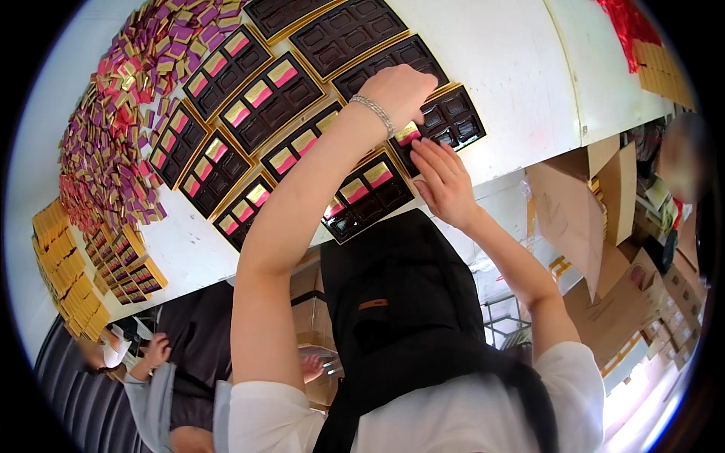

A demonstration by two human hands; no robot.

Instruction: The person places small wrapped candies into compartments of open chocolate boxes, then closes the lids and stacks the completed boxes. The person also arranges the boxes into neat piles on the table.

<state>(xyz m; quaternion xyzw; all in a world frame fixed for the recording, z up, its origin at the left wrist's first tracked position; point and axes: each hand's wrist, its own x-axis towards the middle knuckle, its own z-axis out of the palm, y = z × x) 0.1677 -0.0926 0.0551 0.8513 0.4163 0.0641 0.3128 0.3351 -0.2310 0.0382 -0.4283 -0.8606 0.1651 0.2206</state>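
Observation:
My left hand (400,87), with a chain bracelet on its wrist, reaches over the right-hand trays. Its fingers are curled, and anything in them is hidden. Just below it, my right hand (447,185) lies with fingers stretched out over the near edge of a dark compartment tray (457,117). One pink-and-gold wrapped piece (408,134) sits in that tray between my hands. To the left, a tray (370,198) has wrapped pieces along its far row and bare dark compartments in front. More gold-edged trays (272,102) stand in rows, partly filled; the farthest tray (347,34) shows only bare compartments.
A large heap of purple, pink and gold wrapped pieces (121,121) covers the table's left. Stacked gold boxes (68,264) stand at its left end. Open cardboard boxes (566,211) are on the right beyond the white table (513,75). Another person's hand (157,350) shows lower left.

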